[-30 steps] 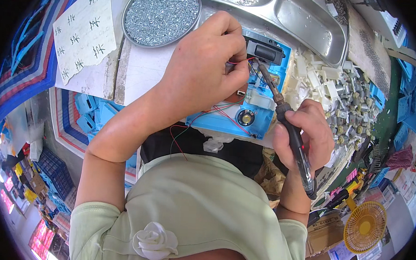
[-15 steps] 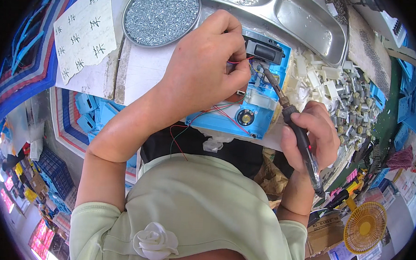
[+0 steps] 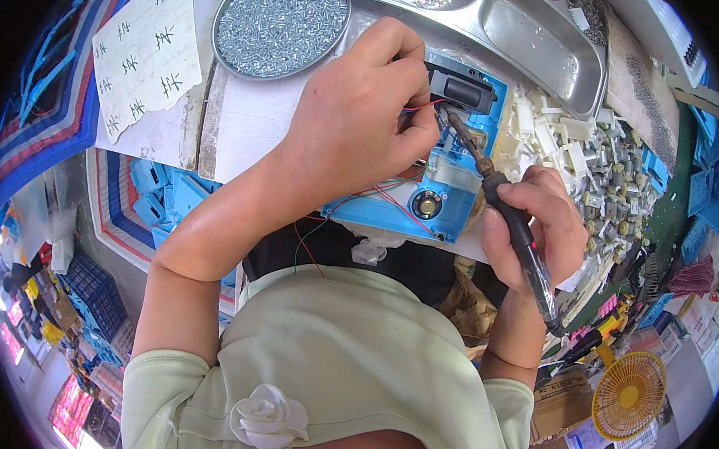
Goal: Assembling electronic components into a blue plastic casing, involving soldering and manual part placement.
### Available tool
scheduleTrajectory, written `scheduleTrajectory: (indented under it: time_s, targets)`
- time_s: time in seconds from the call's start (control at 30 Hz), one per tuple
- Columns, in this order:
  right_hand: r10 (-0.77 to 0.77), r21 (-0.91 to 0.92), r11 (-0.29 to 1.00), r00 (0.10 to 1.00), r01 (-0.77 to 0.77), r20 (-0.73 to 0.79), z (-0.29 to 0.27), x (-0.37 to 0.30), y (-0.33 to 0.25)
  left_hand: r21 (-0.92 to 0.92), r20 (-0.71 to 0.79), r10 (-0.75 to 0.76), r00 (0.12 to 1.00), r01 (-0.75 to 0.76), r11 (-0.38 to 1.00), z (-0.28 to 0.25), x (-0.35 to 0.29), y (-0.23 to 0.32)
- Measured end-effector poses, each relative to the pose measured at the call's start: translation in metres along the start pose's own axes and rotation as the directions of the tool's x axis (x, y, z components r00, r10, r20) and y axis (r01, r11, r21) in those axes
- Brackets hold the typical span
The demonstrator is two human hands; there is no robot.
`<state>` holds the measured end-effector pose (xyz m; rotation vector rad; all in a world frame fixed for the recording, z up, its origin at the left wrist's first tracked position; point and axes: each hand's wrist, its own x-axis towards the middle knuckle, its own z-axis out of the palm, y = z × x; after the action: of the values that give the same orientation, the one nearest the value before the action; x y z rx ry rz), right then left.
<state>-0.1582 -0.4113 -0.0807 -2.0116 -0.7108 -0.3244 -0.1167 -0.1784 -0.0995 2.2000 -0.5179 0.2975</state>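
A blue plastic casing (image 3: 460,199) lies on the bench in front of me, holding a round speaker (image 3: 426,204), a black part (image 3: 461,92) and thin wires. My left hand (image 3: 353,114) reaches over its left side, thumb and forefinger pinched on a red wire (image 3: 418,108) near the black part. In my right hand (image 3: 550,234) is a soldering iron (image 3: 516,220), gripped by its dark handle. Its tip points into the casing just below the black part, close to my left fingertips. Exact contact at the tip is too small to make out. My left hand hides part of the casing.
A round dish of small metal pins (image 3: 280,27) stands at the far left of the casing. Beyond it is a steel compartment tray (image 3: 539,55). White plastic pieces (image 3: 543,136) and small motors (image 3: 613,189) are heaped on the right. A handwritten sheet (image 3: 149,51) lies left.
The soldering iron's tip has shifted slightly up and left, nearer the black part and my left fingers. My left hand has moved slightly right, still pinching.
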Motion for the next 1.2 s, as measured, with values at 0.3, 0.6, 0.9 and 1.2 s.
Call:
scheduleTrajectory:
  time_s: [0.3, 0.6, 0.9, 1.2]
  targets:
    - [-0.016, -0.005, 1.0, 1.0, 0.016, -0.008, 0.001, -0.001, 0.003, 0.016, -0.001, 0.021, 1.0, -0.021, 1.0, 0.001, 0.0, 0.0]
    - [0.008, 0.015, 1.0, 1.0, -0.007, -0.02, -0.002, -0.005, -0.002, 0.043, -0.012, 0.026, 1.0, -0.025, 0.999, 0.003, -0.001, 0.0]
    - [0.046, 0.029, 0.999, 0.998, -0.044, -0.051, -0.011, -0.014, -0.008, 0.06, -0.026, 0.033, 0.999, -0.032, 0.998, 0.003, -0.001, 0.001]
    - [0.043, 0.017, 0.999, 0.996, -0.042, -0.083, -0.019, -0.024, -0.004, 0.065, -0.033, 0.06, 0.998, -0.057, 0.996, 0.003, -0.001, -0.001]
